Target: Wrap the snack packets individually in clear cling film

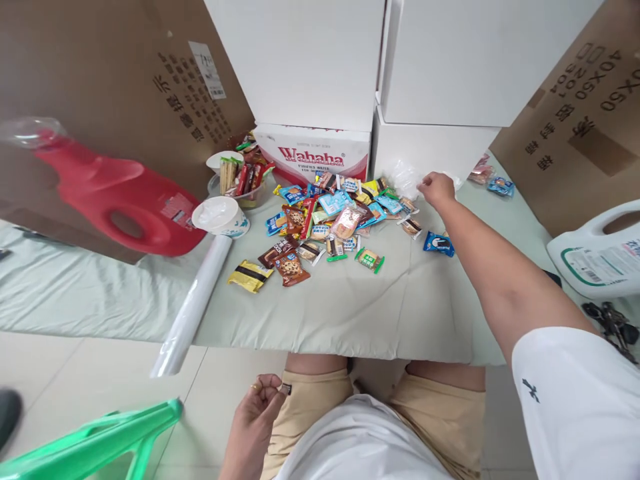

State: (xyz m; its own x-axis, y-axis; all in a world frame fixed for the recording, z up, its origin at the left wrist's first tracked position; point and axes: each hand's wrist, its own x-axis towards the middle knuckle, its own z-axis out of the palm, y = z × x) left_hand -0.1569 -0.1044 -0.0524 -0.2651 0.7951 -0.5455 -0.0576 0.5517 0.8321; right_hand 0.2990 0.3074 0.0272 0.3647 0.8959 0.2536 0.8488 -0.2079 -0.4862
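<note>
Over my lap, my left hand (pixel 261 408) is closed in a pinch on a small dark-and-silver piece (pixel 286 389); its kind is too small to tell. My right hand (pixel 438 189) reaches to the back of the table, fingers pinched at the edge of a crumpled clear plastic bag (pixel 404 177). To its left spreads a heap of individually wrapped snacks (pixel 334 202) in blue, yellow, brown and pink packets. A blue snack packet (pixel 439 244) lies below my right wrist, partly behind the forearm. Nearer the front are a yellow packet (pixel 250 276) and a green-edged packet (pixel 369 260).
White boxes and a Wahaba-marked carton (pixel 315 157) stand behind the heap. At left are a tub of snacks (pixel 255 195), a paper cup (pixel 220 217), a plastic film roll (pixel 193 310) and a red jug (pixel 120 193). A white jug (pixel 600 260) and keys (pixel 613 327) lie right; a green stool (pixel 100 440) stands below.
</note>
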